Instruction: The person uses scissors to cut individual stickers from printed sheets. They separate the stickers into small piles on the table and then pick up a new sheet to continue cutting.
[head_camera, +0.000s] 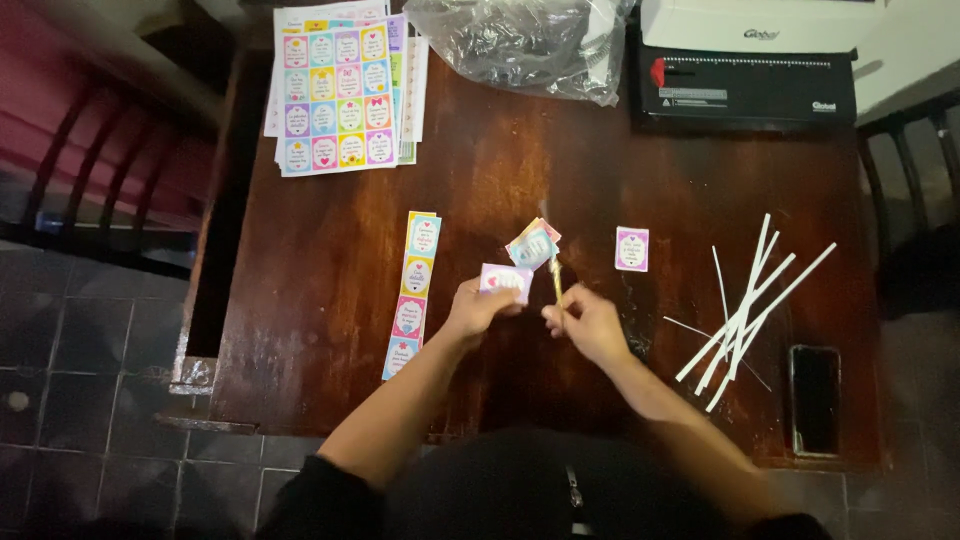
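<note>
My left hand (476, 307) pinches a small purple square card (506, 280) above the dark wooden table (330, 260). My right hand (588, 322) grips a thin stick (555, 278) upright; a small colourful card (532, 243) sits at its top end. The two hands are close together, almost touching. A single purple card (631, 249) lies on the table just right of them. A strip of several coloured cards (411, 293) lies to the left of my left hand.
Sheets of printed coloured cards (338, 88) lie at the back left. A crumpled clear plastic bag (520, 40) and a black and white binding machine (748, 60) stand at the back. Several white sticks (748, 312) and a dark phone (815, 398) lie at the right.
</note>
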